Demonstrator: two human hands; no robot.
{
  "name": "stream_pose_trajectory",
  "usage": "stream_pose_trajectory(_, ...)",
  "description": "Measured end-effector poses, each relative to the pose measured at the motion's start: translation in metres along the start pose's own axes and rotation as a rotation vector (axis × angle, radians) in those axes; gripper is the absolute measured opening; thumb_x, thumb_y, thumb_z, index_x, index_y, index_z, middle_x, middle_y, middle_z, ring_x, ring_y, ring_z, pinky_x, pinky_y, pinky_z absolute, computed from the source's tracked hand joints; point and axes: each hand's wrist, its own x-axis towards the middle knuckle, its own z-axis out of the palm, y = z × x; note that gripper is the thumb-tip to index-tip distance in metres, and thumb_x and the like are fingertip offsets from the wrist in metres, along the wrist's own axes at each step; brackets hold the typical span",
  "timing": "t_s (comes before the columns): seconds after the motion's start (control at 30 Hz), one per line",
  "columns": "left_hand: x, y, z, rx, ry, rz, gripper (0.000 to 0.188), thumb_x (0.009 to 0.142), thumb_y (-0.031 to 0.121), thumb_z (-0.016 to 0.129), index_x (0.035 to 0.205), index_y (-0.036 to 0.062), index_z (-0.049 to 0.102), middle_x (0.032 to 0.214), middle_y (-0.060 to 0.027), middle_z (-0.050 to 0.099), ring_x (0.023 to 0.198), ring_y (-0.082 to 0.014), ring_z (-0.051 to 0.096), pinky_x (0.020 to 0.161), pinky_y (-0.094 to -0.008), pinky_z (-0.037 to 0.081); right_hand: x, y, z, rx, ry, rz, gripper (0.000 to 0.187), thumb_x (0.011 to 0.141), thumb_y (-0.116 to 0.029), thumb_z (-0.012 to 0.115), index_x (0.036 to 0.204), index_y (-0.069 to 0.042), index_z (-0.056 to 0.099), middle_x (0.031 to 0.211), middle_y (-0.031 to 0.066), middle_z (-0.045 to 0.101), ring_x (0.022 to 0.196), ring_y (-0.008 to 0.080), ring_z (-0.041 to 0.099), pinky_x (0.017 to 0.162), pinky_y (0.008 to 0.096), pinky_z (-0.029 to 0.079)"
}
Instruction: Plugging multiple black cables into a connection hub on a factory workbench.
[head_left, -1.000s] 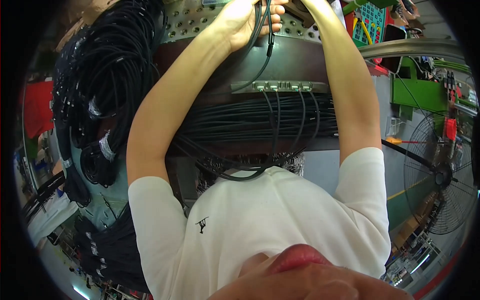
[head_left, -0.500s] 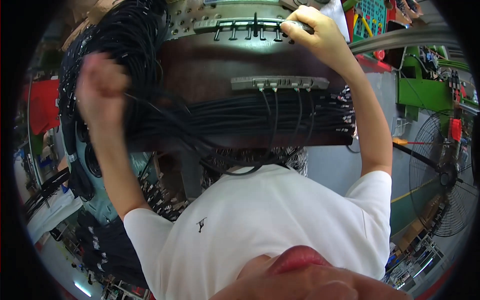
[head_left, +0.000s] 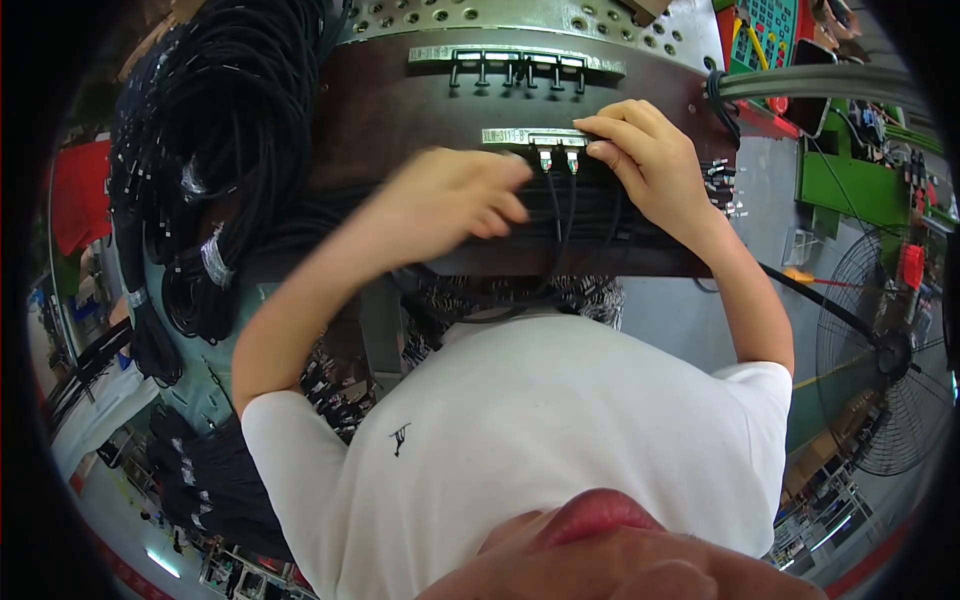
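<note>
A slim metal bar (head_left: pixel 506 136) lies across the dark brown board, and two small connectors with black cables (head_left: pixel 572 211) hang from its near side. My right hand (head_left: pixel 655 165) is closed at the bar's right end, thumb and fingers pinching it and hiding that end. Just left of the connectors is my left hand (head_left: pixel 455 195), its fingers partly curled and smeared by motion; whether it holds anything is unclear. Farther back, a second metal bar (head_left: pixel 435 55) carries a row of black T-shaped pins, with neither hand on it.
A large coil of black cables (head_left: pixel 235 90) is heaped at the left. More black cables run along the board's near edge (head_left: pixel 470 262). Behind the board is a perforated metal plate (head_left: pixel 510 15). A wire-caged fan (head_left: pixel 890 350) stands at the right, below a green frame (head_left: pixel 850 185).
My left hand has swung from the cable heap to the middle, beside the connectors. My right hand has let go of the far bar and taken hold of the near bar's right end.
</note>
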Motion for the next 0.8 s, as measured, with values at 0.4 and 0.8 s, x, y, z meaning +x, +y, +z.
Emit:
stream_pose_trajectory(0.4, 0.109, 0.105, -0.073, -0.69, 0.227, 0.074, 0.023, 0.1, 0.019, 0.045, 0.091, 0.003, 0.06, 0.067, -0.005, 0.057, 0.056, -0.0163, 0.054, 0.048, -0.0266, 0.043, 0.201, 0.073, -0.021, -0.289, 0.392, 0.005, 0.026, 0.095, -0.026, 0.055, 0.103, -0.005, 0.068, 0.093, 0.0145, 0.069, 0.084, 0.0291, 0.066, 0.075, 0.039, 0.052)
stream_pose_trajectory(0.8, 0.109, 0.083, -0.126, 1.944, 0.89, 1.025, 0.037, 0.092, 0.03, 0.055, 0.116, 0.0023, 0.062, 0.11, -0.0128, 0.067, 0.1, -0.0293, 0.064, 0.085, -0.0325, 0.052, 0.156, 0.07, -0.001, -0.293, 0.225, -0.198, 0.042, 0.088, -0.007, 0.048, 0.129, -0.006, 0.057, 0.121, 0.0191, 0.063, 0.114, 0.0346, 0.057, 0.1, 0.0421, 0.043)
